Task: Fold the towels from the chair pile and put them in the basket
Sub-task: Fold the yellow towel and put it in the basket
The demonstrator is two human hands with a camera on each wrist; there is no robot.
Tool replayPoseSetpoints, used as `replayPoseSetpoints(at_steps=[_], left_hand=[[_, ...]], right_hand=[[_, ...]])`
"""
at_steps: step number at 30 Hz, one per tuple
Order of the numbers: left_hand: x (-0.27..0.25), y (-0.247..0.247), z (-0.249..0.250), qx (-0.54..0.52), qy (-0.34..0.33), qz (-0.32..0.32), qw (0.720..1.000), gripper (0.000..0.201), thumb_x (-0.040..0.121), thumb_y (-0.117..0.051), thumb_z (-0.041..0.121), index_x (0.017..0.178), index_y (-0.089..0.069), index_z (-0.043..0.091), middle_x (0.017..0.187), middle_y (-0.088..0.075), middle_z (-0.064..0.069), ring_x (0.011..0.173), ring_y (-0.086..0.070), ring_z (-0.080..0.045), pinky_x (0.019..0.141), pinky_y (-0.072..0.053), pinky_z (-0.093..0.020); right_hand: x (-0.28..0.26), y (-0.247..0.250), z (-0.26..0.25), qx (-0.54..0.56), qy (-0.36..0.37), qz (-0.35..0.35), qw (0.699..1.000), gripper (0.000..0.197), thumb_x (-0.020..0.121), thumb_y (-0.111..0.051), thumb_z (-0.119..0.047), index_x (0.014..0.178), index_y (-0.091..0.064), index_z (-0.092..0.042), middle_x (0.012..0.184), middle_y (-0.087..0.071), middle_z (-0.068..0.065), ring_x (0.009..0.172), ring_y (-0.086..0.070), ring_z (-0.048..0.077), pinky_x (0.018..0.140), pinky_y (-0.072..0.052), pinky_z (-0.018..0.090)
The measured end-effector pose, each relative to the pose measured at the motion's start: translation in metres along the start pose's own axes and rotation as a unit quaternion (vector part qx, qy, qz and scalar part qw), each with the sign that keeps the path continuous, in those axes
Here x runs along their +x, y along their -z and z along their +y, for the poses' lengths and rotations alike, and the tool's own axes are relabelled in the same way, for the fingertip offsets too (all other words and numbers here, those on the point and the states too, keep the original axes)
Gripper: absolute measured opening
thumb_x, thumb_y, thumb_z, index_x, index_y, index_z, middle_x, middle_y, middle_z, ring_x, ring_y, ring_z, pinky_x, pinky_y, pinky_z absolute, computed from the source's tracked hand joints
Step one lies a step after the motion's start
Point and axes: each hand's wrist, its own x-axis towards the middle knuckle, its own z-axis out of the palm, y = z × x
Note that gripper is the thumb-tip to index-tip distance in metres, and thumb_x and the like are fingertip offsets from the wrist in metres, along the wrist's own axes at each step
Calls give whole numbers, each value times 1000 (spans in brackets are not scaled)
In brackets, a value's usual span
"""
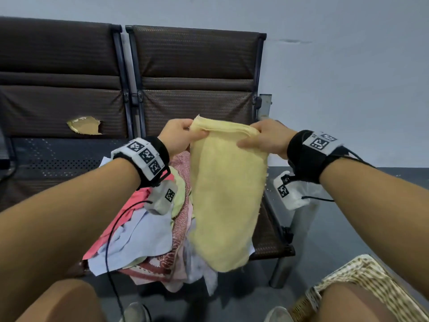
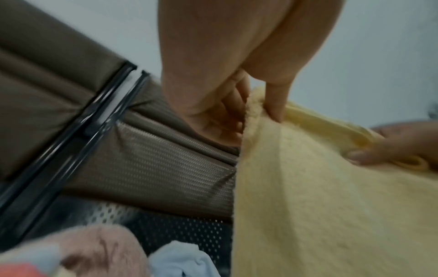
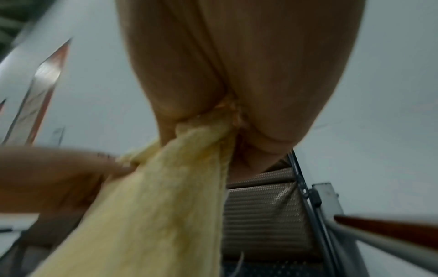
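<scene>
A pale yellow towel (image 1: 226, 196) hangs doubled in the air above the chair, held by its top edge. My left hand (image 1: 180, 137) pinches the top left corner, thumb over the cloth (image 2: 275, 105). My right hand (image 1: 264, 138) grips the top right corner, the towel (image 3: 166, 196) bunched between thumb and fingers. Below the hands, a pile of towels (image 1: 148, 231) in pink, light blue, green and red-patterned cloth lies on the chair seat. The woven basket (image 1: 357, 282), lined with checked cloth, stands on the floor at the lower right.
A row of brown padded chairs (image 1: 197, 73) with dark frames stands against a pale wall; the left chair's back is torn (image 1: 86, 125). My knees (image 1: 67, 300) and shoes show at the bottom edge. A black cable (image 1: 111, 233) hangs from the left wrist.
</scene>
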Motion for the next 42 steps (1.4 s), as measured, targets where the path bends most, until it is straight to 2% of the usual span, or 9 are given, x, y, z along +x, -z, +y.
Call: replayPoseSetpoints(at_steps=[4, 7, 11, 17, 23, 28, 35, 39, 42], left_hand=[[25, -3, 15, 82, -70, 99, 989, 18, 87, -72, 16, 104, -74, 11, 97, -75, -8, 92, -72, -24, 84, -59, -43], [37, -3, 30, 50, -103, 128, 985, 10, 84, -73, 15, 94, -74, 17, 89, -75, -2, 82, -71, -15, 73, -59, -34], [35, 1, 30, -13, -113, 130, 985, 19, 78, -76, 3, 82, -69, 20, 78, -72, 1, 66, -66, -4, 62, -55, -23], [-9, 3, -58, 107, 33, 6, 994, 19, 76, -79, -1, 90, -71, 10, 87, -70, -11, 72, -64, -18, 66, -54, -32], [-66, -14, -132, 216, 184, -248, 926, 12, 91, -68, 6, 101, -64, 2, 92, -68, -15, 74, -65, -19, 65, -56, -26], [-75, -16, -134, 165, 293, -365, 868, 24, 93, -63, 3, 116, -59, 5, 107, -71, -16, 81, -70, -25, 65, -60, -31], [-35, -19, -151, 117, 266, -232, 928, 17, 91, -63, 1, 108, -66, 4, 90, -73, -4, 68, -70, -10, 57, -55, -23], [-5, -25, -184, 109, 216, -59, 969, 20, 91, -68, 14, 110, -69, 7, 111, -71, -13, 99, -69, -29, 90, -57, -44], [9, -32, -200, 155, 187, 18, 970, 4, 89, -70, 22, 85, -68, 21, 92, -72, -6, 87, -67, -26, 81, -55, -35]], right_hand=[[24, 6, 4, -69, 59, 160, 983, 14, 90, -65, -28, 77, -69, -28, 72, -62, -11, 75, -61, 14, 64, -48, 25], [35, 6, -1, -23, 94, 228, 969, 13, 94, -55, -26, 91, -68, -26, 84, -63, -10, 90, -62, 18, 82, -50, 32], [33, 1, 1, -7, 147, 250, 957, 15, 94, -51, -21, 95, -65, -26, 82, -59, -19, 81, -57, 6, 71, -43, 21], [12, -44, 59, -166, 78, 37, 982, 24, 100, -47, -24, 99, -69, -12, 97, -69, 9, 91, -63, 27, 76, -48, 36], [-23, -109, 121, -191, -44, -246, 949, 30, 102, -46, -21, 103, -63, 3, 96, -66, 15, 87, -59, 26, 82, -49, 43], [-23, -123, 141, -70, -164, -277, 944, 33, 97, -57, -21, 117, -64, 5, 123, -64, 22, 101, -59, 30, 103, -46, 48], [7, -108, 156, 55, -180, -213, 959, 4, 82, -73, -8, 85, -71, -10, 83, -71, 5, 75, -66, 20, 64, -52, 29], [40, -118, 170, 72, -170, -7, 983, 15, 79, -80, -17, 87, -74, -7, 92, -75, 11, 87, -72, 26, 77, -60, 38], [58, -133, 179, 60, -165, 52, 983, 24, 82, -71, -21, 96, -72, -1, 97, -74, 15, 91, -72, 30, 81, -60, 42]])
